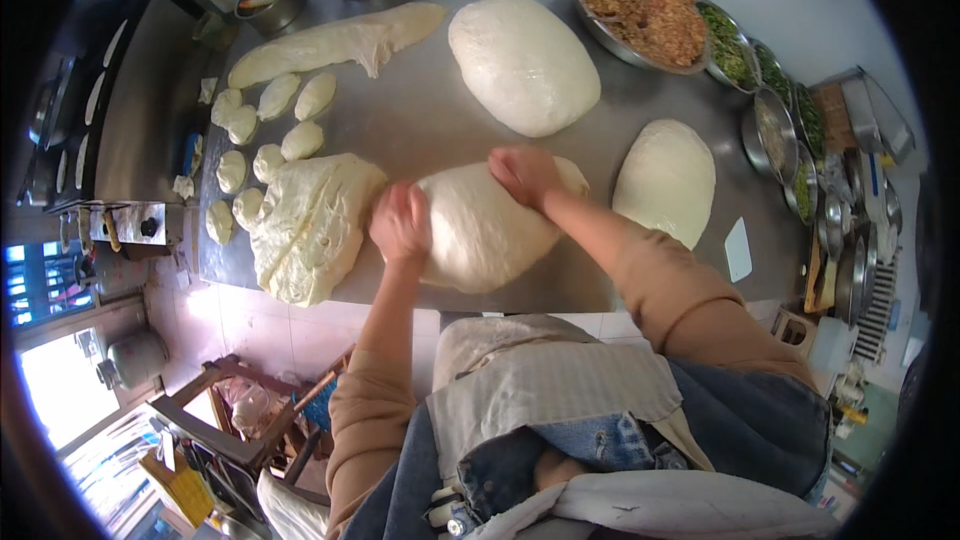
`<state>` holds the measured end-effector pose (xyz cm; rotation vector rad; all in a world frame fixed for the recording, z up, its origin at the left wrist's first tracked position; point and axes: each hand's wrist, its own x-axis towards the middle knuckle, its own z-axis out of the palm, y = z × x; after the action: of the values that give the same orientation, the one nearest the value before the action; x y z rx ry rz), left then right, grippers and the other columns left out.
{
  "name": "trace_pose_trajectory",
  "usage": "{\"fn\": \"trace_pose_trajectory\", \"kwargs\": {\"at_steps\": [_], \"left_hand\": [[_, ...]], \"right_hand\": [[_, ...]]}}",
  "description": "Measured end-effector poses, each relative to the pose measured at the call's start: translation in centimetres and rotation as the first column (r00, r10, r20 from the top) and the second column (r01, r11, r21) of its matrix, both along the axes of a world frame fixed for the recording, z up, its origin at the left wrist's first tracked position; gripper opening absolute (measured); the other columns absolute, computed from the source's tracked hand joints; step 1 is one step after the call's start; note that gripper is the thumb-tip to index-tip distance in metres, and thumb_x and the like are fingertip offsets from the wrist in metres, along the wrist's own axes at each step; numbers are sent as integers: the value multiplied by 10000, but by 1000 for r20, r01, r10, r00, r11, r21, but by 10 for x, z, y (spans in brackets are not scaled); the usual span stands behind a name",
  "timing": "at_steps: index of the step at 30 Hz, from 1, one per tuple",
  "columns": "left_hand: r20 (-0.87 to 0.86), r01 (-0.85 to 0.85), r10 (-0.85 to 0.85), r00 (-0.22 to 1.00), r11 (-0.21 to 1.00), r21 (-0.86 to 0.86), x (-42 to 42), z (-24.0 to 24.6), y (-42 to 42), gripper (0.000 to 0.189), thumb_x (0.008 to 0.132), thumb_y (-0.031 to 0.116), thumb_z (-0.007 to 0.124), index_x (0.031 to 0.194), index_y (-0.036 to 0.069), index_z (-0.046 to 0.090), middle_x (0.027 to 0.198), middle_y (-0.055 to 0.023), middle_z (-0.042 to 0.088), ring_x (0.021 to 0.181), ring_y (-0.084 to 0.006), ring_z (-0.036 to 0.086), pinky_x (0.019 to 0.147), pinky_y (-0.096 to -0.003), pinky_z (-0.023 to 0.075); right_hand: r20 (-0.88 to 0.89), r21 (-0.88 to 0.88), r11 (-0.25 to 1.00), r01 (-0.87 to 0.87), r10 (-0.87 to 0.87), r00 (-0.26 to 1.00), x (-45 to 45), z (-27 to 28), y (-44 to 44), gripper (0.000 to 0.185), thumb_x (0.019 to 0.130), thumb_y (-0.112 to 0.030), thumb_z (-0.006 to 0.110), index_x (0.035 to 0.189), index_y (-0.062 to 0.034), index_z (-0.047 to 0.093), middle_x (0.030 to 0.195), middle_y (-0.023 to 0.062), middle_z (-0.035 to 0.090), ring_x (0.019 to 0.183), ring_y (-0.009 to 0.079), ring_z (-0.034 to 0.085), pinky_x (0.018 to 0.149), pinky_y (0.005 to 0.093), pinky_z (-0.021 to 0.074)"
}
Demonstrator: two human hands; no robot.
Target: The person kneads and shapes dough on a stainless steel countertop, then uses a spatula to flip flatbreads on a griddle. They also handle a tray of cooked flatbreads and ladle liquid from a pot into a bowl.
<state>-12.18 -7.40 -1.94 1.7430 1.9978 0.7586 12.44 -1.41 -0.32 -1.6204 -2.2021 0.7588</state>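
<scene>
A big smooth mass of white dough (484,236) lies on the metal worktop right in front of me. My left hand (403,225) is curled against its left side, and the fingertips are hidden. On its far side, my right hand (523,176) presses with the fingers folded into the dough. Left of my left hand is a rougher, creased dough mass (315,229). Beyond my hands rests another large rounded dough (525,64), and an oval dough (666,180) lies to the right of my right forearm.
Several small dough pieces (302,140) and a long dough strip (330,45) lie on the left of the worktop (405,116). A bowl of minced filling (637,11) and bowls of chopped greens (726,45) line the far right. A white scraper (739,249) lies near the right edge.
</scene>
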Motion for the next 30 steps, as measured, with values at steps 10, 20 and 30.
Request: {"fn": "trace_pose_trajectory", "kwargs": {"at_steps": [10, 20, 30], "left_hand": [[-149, 269, -247, 958, 950, 156, -49, 44, -107, 871, 585, 293, 925, 1293, 7, 506, 1211, -177, 590, 1123, -354, 553, 1013, -462, 414], [355, 489, -529, 770, 848, 204, 49, 171, -2, 530, 673, 59, 821, 1157, 20, 608, 996, -119, 694, 901, -238, 689, 795, -364, 561], [384, 396, -342, 858, 916, -69, -22, 97, 49, 394, 857, 146, 742, 1209, 51, 591, 1021, -72, 688, 958, -160, 632, 789, -300, 522]], "right_hand": [[74, 12, 991, -136, 134, 988, 48, 90, -137, 619, 649, -451, 858, 1088, -75, 637, 1145, 143, 639, 1071, 322, 596, 900, 422, 457], [-160, -122, 952, 282, -299, 941, 70, 78, -151, 661, 570, -253, 899, 1133, -48, 619, 1015, 173, 661, 903, 358, 652, 777, 444, 518], [-378, -114, 928, -354, 289, 879, 1, 72, -149, 205, 817, -224, 736, 878, -57, 634, 759, 75, 570, 722, 237, 599, 654, 382, 487]]}}
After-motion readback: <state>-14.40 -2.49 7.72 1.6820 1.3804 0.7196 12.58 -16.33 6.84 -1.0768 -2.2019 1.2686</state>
